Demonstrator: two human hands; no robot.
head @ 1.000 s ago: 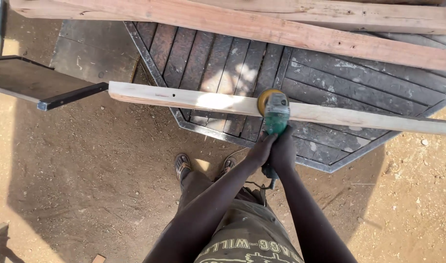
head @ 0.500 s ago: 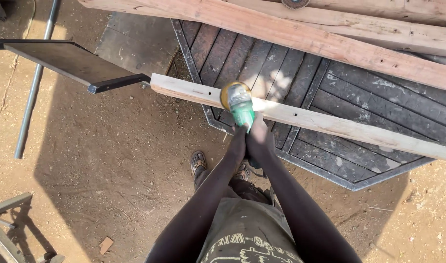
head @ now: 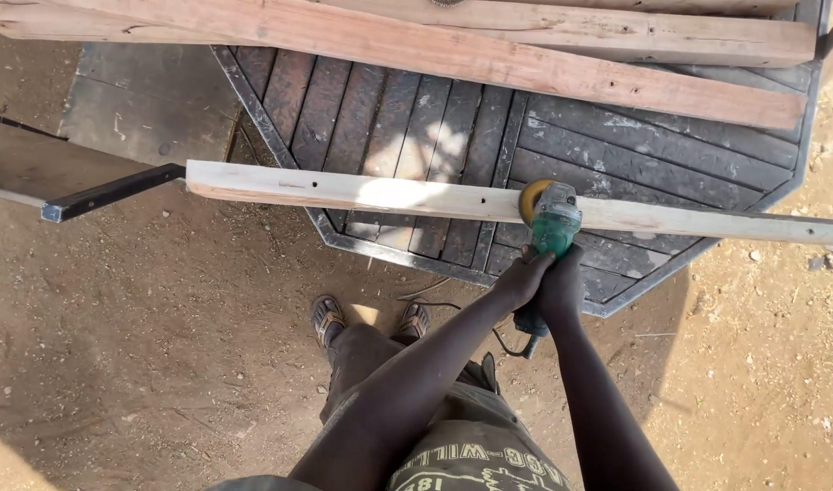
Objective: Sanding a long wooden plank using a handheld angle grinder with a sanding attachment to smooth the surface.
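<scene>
Both my hands grip a green angle grinder (head: 553,227) with a yellow sanding disc. My left hand (head: 522,277) wraps the body from the left, and my right hand (head: 562,284) holds it just behind. The disc rests against a long pale wooden plank (head: 362,193) that runs across the view from left to right. The plank's left end lies on a dark metal bench (head: 66,177). The grinder's black cable hangs below my hands.
A dark octagonal slatted table top (head: 616,159) lies on the ground under the plank. Two reddish timber beams (head: 489,55) cross it at the top. My sandalled feet (head: 330,318) stand on sandy dirt ground.
The grinder has slid to the right along the plank, away from the plank's left end. The camera view has shifted with it.
</scene>
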